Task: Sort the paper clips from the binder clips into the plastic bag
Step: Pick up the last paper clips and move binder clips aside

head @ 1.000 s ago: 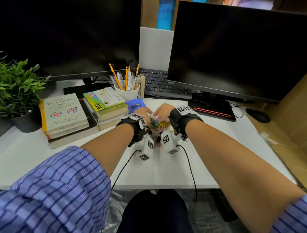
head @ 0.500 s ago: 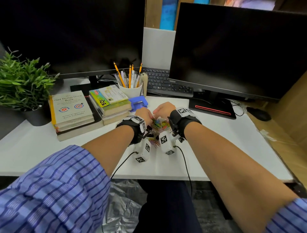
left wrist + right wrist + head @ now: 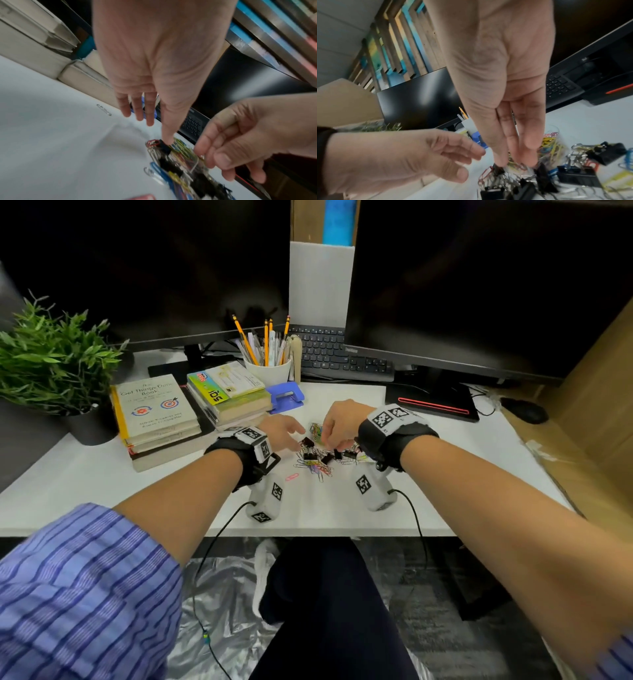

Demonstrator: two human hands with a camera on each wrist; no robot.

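A mixed pile of black binder clips and coloured paper clips (image 3: 320,460) lies on the white desk (image 3: 137,494) between my hands. Just behind it sits the clear plastic bag (image 3: 317,429) with coloured paper clips inside, also seen in the right wrist view as the bag (image 3: 554,140). My left hand (image 3: 296,440) is spread with straight fingers, one fingertip touching a black binder clip (image 3: 163,145). My right hand (image 3: 329,440) points down, its thumb and fingers (image 3: 529,143) pinched at the bag's near edge. A pink paper clip (image 3: 292,477) lies apart at the front left.
Two stacks of books (image 3: 157,409) stand at the left, with a blue hole punch (image 3: 285,397) and a pencil cup (image 3: 269,368) behind the hands. A keyboard (image 3: 342,357) and two dark monitors line the back. A plant (image 3: 51,361) is far left, a mouse (image 3: 524,409) far right.
My hands have drawn apart from holding the bag together. The left hand has let go and spread over the pile, which now shows on the desk.
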